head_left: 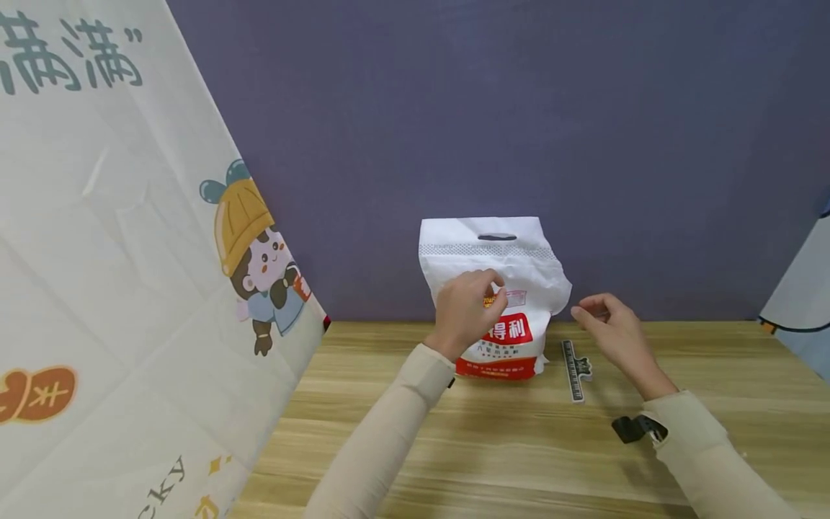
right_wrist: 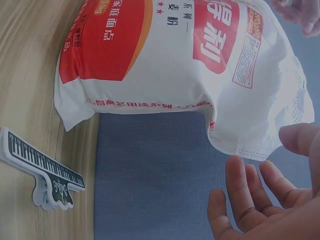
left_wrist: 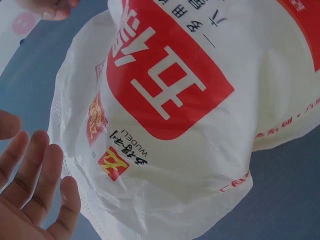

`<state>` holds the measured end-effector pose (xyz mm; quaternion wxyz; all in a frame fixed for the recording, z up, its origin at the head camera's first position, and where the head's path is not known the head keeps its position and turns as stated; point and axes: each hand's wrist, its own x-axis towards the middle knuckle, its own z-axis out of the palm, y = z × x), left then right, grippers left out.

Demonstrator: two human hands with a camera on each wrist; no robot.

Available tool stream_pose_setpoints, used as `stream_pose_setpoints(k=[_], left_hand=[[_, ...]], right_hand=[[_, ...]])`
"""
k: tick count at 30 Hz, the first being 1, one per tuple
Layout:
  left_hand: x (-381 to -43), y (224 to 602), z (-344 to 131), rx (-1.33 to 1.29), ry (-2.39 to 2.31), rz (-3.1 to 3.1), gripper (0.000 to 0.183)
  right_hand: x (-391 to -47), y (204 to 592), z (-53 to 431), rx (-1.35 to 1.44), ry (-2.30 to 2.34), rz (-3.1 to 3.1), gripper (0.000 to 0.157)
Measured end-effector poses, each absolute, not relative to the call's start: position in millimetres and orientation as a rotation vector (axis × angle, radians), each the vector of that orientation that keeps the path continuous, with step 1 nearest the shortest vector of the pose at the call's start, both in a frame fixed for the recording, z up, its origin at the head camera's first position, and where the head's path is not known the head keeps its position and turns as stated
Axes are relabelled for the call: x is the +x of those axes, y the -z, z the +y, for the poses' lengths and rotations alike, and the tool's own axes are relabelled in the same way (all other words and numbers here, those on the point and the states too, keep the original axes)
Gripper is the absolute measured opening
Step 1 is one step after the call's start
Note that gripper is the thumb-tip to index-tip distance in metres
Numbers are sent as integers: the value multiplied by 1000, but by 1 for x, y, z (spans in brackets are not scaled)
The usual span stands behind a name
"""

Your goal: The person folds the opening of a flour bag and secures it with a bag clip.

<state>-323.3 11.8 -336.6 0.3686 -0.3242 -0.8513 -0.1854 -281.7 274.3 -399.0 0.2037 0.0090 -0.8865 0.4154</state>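
A white and red flour bag (head_left: 493,263) stands upright on the wooden table against the dark blue backdrop, its handle slot at the top. My left hand (head_left: 468,311) is in front of the bag's left side, fingers loosely bent and holding nothing; the left wrist view shows these fingers (left_wrist: 42,170) spread beside the bag. To the bag's right is my right hand (head_left: 612,335), its fingers (right_wrist: 240,195) relaxed close to the bag's upper edge, with nothing in them. A clip with a piano-key pattern (head_left: 573,371) lies on the table between the bag and my right forearm.
A white printed sheet (head_left: 130,252) with a cartoon figure borders the left side. Behind the table (head_left: 519,447) rises the blue backdrop (head_left: 506,108). Another white panel (head_left: 804,281) with a dark edge stands at the far right.
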Motion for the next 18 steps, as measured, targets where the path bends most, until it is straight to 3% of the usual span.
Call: stream_pose_setpoints(k=[18], left_hand=[[-339, 313, 36, -785, 351, -2165, 16]], right_hand=[[-298, 393, 280, -8, -1288, -2474, 56]])
